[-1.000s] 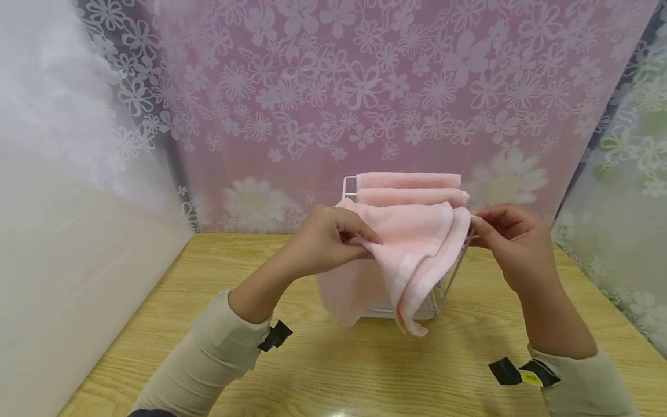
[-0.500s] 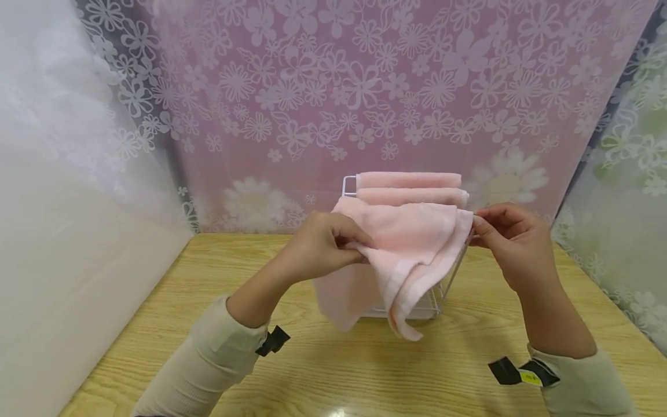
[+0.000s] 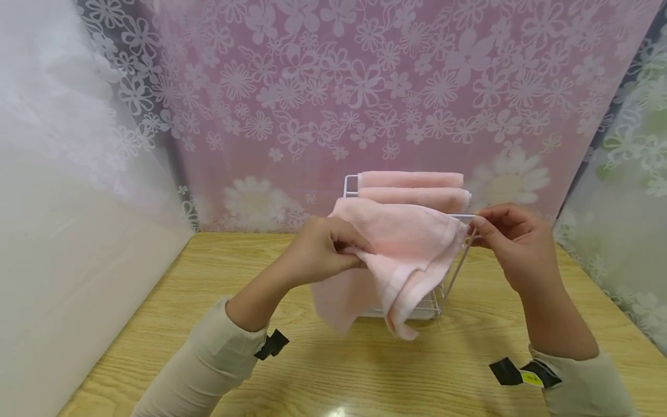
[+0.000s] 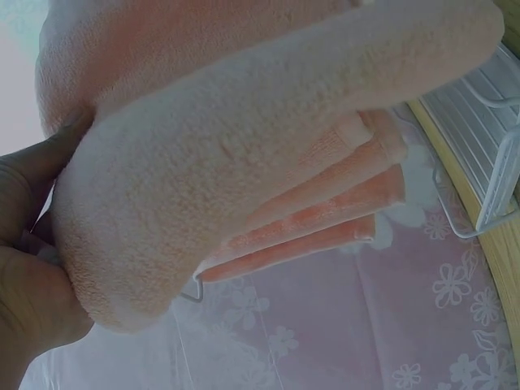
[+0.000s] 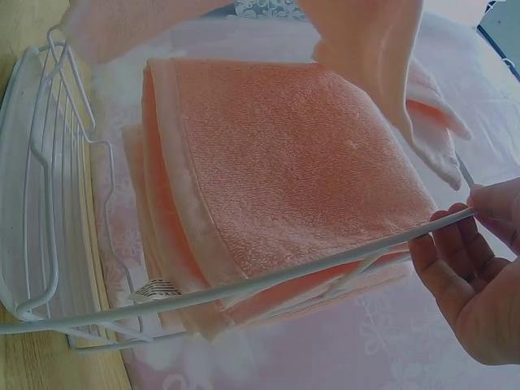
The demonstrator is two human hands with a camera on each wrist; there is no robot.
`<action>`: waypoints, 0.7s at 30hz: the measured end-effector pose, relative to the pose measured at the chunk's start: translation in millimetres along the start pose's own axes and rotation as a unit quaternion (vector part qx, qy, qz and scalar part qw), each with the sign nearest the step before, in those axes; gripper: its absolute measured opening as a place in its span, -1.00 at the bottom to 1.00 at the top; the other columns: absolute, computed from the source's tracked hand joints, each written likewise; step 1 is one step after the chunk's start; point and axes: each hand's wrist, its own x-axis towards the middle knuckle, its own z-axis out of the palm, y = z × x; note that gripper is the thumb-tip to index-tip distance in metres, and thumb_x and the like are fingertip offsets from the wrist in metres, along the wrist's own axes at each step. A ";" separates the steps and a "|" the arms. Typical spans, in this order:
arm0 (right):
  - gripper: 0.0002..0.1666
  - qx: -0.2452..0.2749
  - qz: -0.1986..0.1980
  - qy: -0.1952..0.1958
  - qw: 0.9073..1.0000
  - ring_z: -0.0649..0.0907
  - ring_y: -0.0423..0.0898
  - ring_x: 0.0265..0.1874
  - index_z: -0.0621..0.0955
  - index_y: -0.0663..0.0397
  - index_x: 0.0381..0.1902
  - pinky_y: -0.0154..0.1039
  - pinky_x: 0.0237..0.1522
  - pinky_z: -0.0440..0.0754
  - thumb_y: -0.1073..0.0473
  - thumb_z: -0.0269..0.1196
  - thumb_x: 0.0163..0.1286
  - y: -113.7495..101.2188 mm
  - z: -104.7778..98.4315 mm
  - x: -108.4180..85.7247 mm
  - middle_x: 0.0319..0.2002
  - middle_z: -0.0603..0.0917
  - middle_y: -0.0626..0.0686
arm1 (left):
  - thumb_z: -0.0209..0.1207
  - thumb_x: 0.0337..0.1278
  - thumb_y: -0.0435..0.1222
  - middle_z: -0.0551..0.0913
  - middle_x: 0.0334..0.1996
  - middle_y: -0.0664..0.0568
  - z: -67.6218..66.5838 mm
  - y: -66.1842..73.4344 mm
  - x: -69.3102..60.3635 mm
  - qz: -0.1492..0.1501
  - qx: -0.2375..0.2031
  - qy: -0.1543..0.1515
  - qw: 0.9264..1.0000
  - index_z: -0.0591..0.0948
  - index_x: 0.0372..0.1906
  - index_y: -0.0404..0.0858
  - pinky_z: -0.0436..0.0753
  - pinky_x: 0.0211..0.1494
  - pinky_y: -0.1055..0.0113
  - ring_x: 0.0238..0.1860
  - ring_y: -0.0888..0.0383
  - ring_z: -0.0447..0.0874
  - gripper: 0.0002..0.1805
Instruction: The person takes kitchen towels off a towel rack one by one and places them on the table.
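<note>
- Head view, clock centred on the held pink towel [image 3: 406, 237]: the towel covers most of the front top rail of a white wire rack [image 3: 462, 216]; the bare end of that rail shows between two and three o'clock.
- Left hand [image 3: 327, 246], nine o'clock: gripping, thumb and fingers pinching the towel, which is creased at the pinch; a loose corner hangs to six o'clock.
- Right hand [image 3: 516, 246], three o'clock: gripping, thumb and forefinger pinching the right end of the rail, near the towel.
- Twelve o'clock: two folded pink towels [image 3: 411, 180] hang on the rack.
- Rack stands on a wood-grain table [image 3: 172, 324]; its base, partly hidden, shows at five o'clock.
- Left wrist view, clock centred on that view: thumb lies on one face of the towel; other fingers are partly hidden.
- Right wrist view, same method: a printed tag [image 5: 156, 290] shows between seven and eight o'clock.
- Floral backdrop [image 3: 312, 87]: eleven o'clock, behind the rack.
</note>
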 end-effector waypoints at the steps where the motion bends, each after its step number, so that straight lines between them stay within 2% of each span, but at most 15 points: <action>1: -0.87 -0.002 0.001 0.002 1.000 0.69 -0.08 -0.44 0.57 0.59 -0.20 -0.32 -0.33 0.69 0.54 0.18 0.32 0.1 0.0 0.0 -0.34 0.64 0.18 | 0.46 -0.09 -0.42 0.72 -0.46 0.16 0.2 -0.2 -0.4 0.002 0.000 0.001 1.000 0.80 -0.37 -0.23 0.40 -0.49 0.51 -0.56 0.42 0.37 -0.89; 8: -0.88 0.004 -0.001 0.000 1.000 0.69 -0.10 -0.45 0.56 0.62 -0.21 -0.33 -0.35 0.69 0.55 0.17 0.32 -0.4 0.0 0.0 -0.37 0.66 0.11 | 0.47 -0.09 -0.41 0.71 -0.46 0.17 2.6 -2.8 -3.9 0.002 -0.021 -0.003 1.000 0.78 -0.39 -0.22 0.50 -0.44 0.49 -0.51 0.41 0.45 -0.89; 14: -0.88 0.007 -0.002 0.001 1.000 0.70 -0.08 -0.45 0.55 0.63 -0.21 -0.33 -0.35 0.69 0.56 0.16 0.32 -1.7 0.9 0.2 -0.38 0.67 0.13 | 0.46 -0.09 -0.41 0.73 -0.43 0.17 4.8 -7.6 -5.7 -0.003 0.002 -0.002 1.000 0.80 -0.38 -0.19 0.51 -0.43 0.48 -0.49 0.37 0.47 -0.89; 17: -0.86 0.007 -0.003 0.003 1.000 0.70 -0.08 -0.45 0.54 0.65 -0.21 -0.34 -0.35 0.69 0.56 0.16 0.32 -1.5 0.9 0.2 -0.38 0.67 0.13 | 0.47 -0.10 -0.39 0.73 -0.42 0.17 5.7 -12.9 -6.1 -0.017 0.002 -0.006 1.000 0.81 -0.37 -0.18 0.50 -0.43 0.49 -0.48 0.36 0.47 -0.89; 21: -0.86 0.008 -0.004 0.002 1.000 0.70 -0.09 -0.45 0.54 0.65 -0.20 -0.35 -0.35 0.69 0.56 0.17 0.32 -0.5 0.7 -0.3 -0.37 0.66 0.13 | 0.47 -0.10 -0.39 0.73 -0.41 0.18 4.4 -20.4 -6.9 -0.056 -0.014 -0.015 0.998 0.80 -0.35 -0.19 0.49 -0.42 0.48 -0.48 0.34 0.46 -0.87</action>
